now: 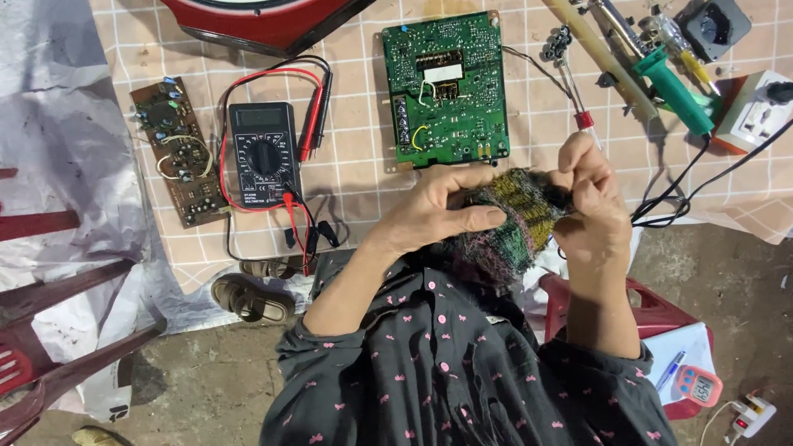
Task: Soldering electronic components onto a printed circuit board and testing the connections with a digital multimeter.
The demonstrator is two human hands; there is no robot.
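Surface: checked peach cloth point(355, 177) spread over a floor-level work area, bare concrete at the near edge, red plastic chair parts at left.
Left hand point(442, 211): fingers closed over the near side of a dark knitted cloth point(516, 223), thumb pressed along its lower edge.
Right hand point(591, 206): fingertips pinched together on the cloth's far end, apparently stretching it between both hands.
Cloth: held off the surface, just below the green circuit board point(446, 87).
Board: laid flat and centred, within easy reach.
Multimeter point(263, 153): left of the board, red and black leads looped beside it.
Brown circuit board point(178, 153): set apart at far left.
Soldering iron point(673, 83): green handle, parked at upper right near a power strip point(756, 111).
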